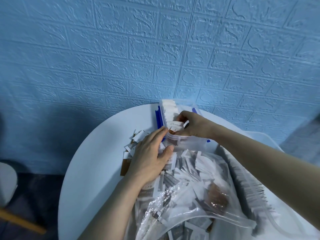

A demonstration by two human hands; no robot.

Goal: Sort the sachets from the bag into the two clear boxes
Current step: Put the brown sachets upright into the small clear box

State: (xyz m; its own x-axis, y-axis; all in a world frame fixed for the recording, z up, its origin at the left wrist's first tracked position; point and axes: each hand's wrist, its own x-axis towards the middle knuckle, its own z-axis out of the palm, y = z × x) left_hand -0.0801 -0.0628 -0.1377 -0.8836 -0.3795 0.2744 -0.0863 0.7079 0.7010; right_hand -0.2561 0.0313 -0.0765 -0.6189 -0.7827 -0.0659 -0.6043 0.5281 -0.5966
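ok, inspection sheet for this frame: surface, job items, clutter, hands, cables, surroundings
Surface: round white table, crowded on its right half.
Job's things: clear box with blue latches, a row of white sachets standing along its left wall; open clear bag full of sachets in front of it. Second box not clearly visible.
Clutter: loose sachets on the table left of the box.
Grippers: left hand lies flat, fingers straight, against the box corner; right hand pinches a sachet over the box.
Cables: nothing seen.
Surroundings: blue brick-pattern wall; dark floor, wooden strip at lower left.
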